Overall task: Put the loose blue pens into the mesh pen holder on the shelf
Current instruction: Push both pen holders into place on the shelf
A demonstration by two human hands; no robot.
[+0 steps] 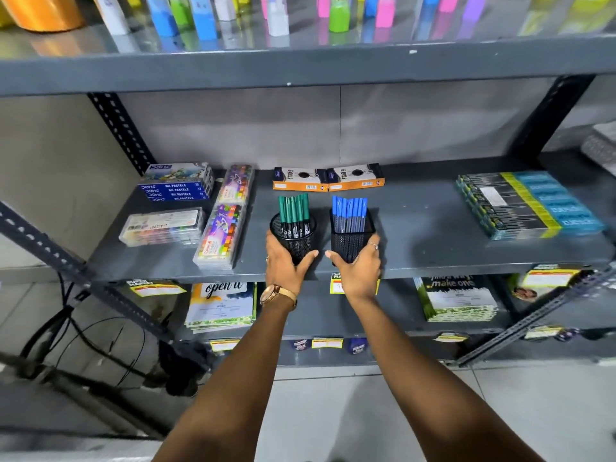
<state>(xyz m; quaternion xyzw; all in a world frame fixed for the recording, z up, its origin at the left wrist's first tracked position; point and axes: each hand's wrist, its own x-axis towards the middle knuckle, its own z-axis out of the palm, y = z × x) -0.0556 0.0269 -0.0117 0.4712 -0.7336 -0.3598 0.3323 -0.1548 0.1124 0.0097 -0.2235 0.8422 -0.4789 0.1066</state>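
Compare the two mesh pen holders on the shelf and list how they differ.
The round mesh holder has a circular rim; the square mesh holder has straight sides and corners. The round mesh holder carries green pens, the square one blue pens. The left hand cups the round one, the right hand the square one. Both are black mesh, upright, near the shelf's front edge.

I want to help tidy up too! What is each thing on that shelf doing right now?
blue pens: upright in the square mesh holder.
square mesh holder: on the shelf, right hand around it.
green pens: upright in the round mesh holder.
round mesh holder: on the shelf, left hand around it.
left hand: cupping its holder.
right hand: cupping its holder.
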